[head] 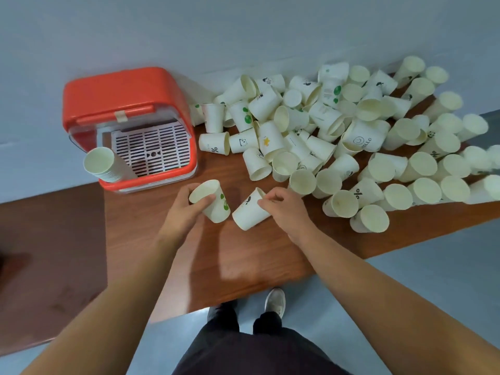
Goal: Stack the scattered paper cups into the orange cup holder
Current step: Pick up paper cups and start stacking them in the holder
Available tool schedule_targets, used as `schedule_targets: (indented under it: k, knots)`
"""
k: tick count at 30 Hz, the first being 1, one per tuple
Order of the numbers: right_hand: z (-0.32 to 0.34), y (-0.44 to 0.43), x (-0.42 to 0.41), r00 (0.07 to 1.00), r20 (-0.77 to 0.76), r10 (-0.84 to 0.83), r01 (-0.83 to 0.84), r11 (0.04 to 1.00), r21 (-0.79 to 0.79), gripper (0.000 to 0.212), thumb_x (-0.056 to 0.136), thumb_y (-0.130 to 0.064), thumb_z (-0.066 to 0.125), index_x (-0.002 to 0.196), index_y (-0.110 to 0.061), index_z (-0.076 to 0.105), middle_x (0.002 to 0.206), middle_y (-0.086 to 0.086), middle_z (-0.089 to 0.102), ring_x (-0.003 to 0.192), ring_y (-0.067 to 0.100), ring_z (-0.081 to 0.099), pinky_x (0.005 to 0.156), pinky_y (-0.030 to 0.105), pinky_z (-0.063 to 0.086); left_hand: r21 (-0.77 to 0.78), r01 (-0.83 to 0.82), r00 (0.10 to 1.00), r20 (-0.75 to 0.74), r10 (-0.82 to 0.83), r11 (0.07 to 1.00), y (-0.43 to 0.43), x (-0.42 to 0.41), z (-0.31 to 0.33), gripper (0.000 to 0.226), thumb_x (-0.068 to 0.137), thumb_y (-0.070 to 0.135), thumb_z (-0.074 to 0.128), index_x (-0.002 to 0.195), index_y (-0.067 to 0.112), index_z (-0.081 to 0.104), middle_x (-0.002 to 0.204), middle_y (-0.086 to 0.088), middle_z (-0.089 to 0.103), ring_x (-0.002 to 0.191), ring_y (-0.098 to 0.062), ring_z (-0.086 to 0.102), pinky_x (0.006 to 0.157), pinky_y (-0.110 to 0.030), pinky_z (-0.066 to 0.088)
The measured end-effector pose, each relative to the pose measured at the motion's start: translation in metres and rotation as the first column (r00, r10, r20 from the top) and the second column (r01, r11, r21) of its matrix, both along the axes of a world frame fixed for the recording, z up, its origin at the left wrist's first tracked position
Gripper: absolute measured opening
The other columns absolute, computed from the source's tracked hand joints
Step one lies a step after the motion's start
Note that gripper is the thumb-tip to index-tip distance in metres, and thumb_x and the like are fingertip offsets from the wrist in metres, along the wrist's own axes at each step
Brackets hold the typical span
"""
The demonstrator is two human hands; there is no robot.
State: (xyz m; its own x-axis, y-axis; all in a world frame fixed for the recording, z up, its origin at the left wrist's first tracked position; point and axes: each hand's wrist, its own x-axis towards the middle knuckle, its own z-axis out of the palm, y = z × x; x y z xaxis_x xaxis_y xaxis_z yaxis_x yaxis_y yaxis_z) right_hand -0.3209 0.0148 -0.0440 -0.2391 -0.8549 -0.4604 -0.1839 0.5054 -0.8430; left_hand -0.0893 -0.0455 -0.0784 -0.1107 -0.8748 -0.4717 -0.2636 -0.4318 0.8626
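Two cups are held: the left grip (184,209) curls round the green-print cup (216,211), and the right grip (284,212) pinches the rim of the black-print cup (247,215).

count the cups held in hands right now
2: a green-print cup in the left hand, a black-print cup in the right hand. None seems hidden behind them.

Orange cup holder (119,93) (white grid)

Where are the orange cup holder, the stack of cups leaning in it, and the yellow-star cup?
orange cup holder (119,90), head view, on its orange top.
stack of cups (98,162), head view, inside the top cup's mouth.
yellow-star cup (271,144), head view, on its side wall.
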Motion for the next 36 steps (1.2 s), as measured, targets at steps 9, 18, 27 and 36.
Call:
schedule_targets:
  k: [9,18,27,36]
  knots:
    - [0.038,-0.084,0.102,0.987,-0.012,0.162,-0.162,0.983,-0.083,0.029,0.084,-0.027,0.074,0.109,-0.026,0.061,0.109,-0.012,0.059,0.094,0.002,0.058,0.061,0.015,0.046,-0.237,-0.331,0.943,-0.044,0.331,0.913,-0.045,0.134,0.063,0.054,0.082,0.041,0.077,0.130,0.027,0.055,0.123,0.009,0.062,0.115,-0.009,0.060,0.100,-0.031,0.051]
    - [0.049,-0.146,0.195,0.977,-0.084,0.196,-0.209,0.957,-0.203,0.058,0.081,-0.026,0.078,0.129,-0.023,0.047,0.125,-0.006,0.055,0.111,0.008,0.055,0.095,0.030,0.049,-0.382,-0.359,0.911,0.055,0.409,0.851,-0.095,0.218,0.059,0.060,0.084,0.034,0.078,0.136,0.026,0.050,0.129,0.009,0.059,0.112,-0.004,0.058,0.088,-0.010,0.047]
    - [0.038,-0.172,0.229,0.926,-0.334,0.173,-0.271,0.923,-0.273,0.064,0.076,-0.034,0.079,0.129,-0.026,0.043,0.126,-0.010,0.051,0.117,0.010,0.050,0.102,0.036,0.045,-0.351,-0.127,0.967,0.165,0.194,0.928,-0.137,0.219,0.022,0.072,0.068,0.048,0.081,0.132,0.026,0.054,0.126,0.007,0.060,0.112,-0.010,0.060,0.090,-0.026,0.051]
    - [0.031,-0.195,0.267,0.937,-0.300,0.177,-0.279,0.897,-0.343,0.061,0.074,-0.034,0.079,0.127,-0.026,0.048,0.125,-0.013,0.052,0.119,0.010,0.052,0.101,0.038,0.047,-0.229,0.132,0.950,0.307,-0.057,0.964,-0.151,0.232,-0.012,0.081,0.071,0.038,0.084,0.141,0.038,0.044,0.128,0.009,0.053,0.118,-0.006,0.048,0.093,-0.019,0.042]
